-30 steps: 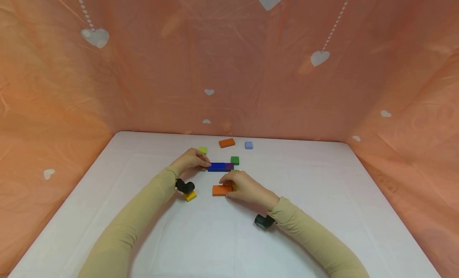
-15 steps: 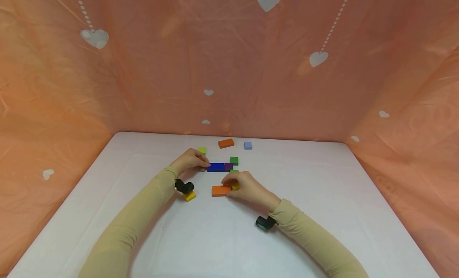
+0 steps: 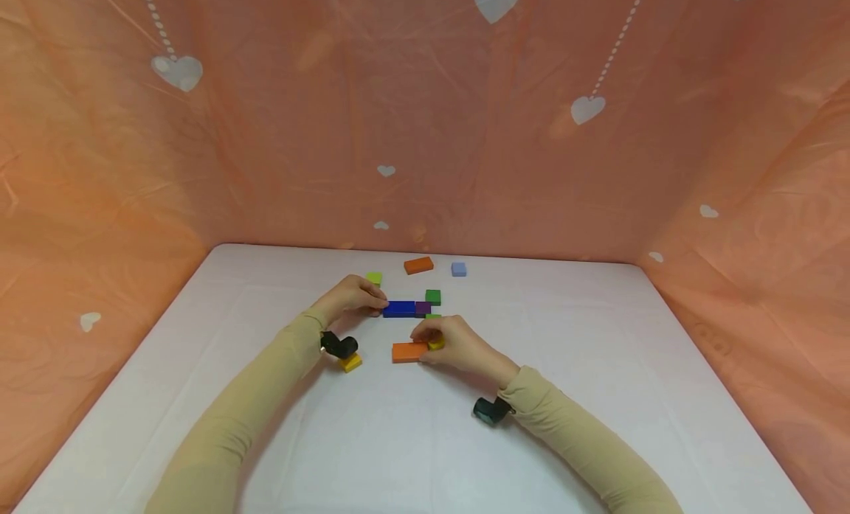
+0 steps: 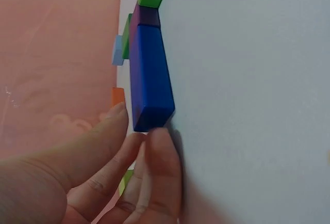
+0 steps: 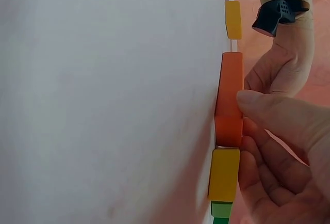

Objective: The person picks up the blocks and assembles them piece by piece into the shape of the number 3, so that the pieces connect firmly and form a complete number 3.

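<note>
In the head view, my left hand (image 3: 352, 298) reaches to the left end of a dark blue block (image 3: 399, 309). The left wrist view shows its fingertips touching that end, the thumb beside it. A purple block (image 3: 423, 308) adjoins the blue one's right end. My right hand (image 3: 458, 348) pinches the right part of an orange block (image 3: 408, 353), thumb on the near side and fingers on the far side. Against that end is a yellow block (image 5: 225, 175), partly hidden by the hand in the head view. A light green block (image 5: 221, 209) follows beyond the yellow one.
A dark green block (image 3: 433, 297) stands behind the purple one. Farther back lie a lime block (image 3: 375, 278), another orange block (image 3: 418, 265) and a pale blue block (image 3: 459, 269). Another yellow block (image 3: 351, 363) lies near my left wrist. Orange fabric (image 3: 425, 130) surrounds the white table (image 3: 564, 337).
My right fingertips have shifted slightly to the right along the orange block, showing more of the yellow block. The left hand and the blocks look the same.
</note>
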The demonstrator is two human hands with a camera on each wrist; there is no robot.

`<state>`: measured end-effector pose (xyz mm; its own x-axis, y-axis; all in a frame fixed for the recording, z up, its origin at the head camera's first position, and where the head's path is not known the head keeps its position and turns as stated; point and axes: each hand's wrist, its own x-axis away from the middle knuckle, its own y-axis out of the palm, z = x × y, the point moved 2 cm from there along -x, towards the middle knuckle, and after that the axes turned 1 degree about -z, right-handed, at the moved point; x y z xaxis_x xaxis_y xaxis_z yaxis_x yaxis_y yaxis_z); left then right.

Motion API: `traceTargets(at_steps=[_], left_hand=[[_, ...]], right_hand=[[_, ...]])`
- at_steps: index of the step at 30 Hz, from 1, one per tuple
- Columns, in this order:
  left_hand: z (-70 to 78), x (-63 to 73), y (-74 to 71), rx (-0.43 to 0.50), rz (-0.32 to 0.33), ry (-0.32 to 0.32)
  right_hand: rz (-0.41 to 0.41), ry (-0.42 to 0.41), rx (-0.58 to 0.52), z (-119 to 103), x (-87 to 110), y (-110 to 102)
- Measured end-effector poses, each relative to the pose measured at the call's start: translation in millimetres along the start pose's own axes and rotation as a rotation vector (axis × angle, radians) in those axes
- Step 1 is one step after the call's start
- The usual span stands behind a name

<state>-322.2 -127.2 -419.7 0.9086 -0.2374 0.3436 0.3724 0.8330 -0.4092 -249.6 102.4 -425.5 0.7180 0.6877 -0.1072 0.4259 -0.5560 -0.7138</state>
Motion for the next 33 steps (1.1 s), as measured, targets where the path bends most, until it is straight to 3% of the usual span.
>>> traceTargets(at_steps=[15, 27, 33], left_hand=[[-14.3, 21.5, -20.8, 0.051, -0.03, 0.081], [-14.7, 17.7, -9.9, 0.145, -0.112, 0.111], [-12.9, 16.3, -6.5, 0.182, -0.124, 0.137]], right_hand=[[-0.002, 0.023, 0.01, -2, -1.3, -1], [0.0, 0.0, 0.019, -2, -1.7, -1], [-0.002, 0.0, 0.023, -3, -1.9, -1]])
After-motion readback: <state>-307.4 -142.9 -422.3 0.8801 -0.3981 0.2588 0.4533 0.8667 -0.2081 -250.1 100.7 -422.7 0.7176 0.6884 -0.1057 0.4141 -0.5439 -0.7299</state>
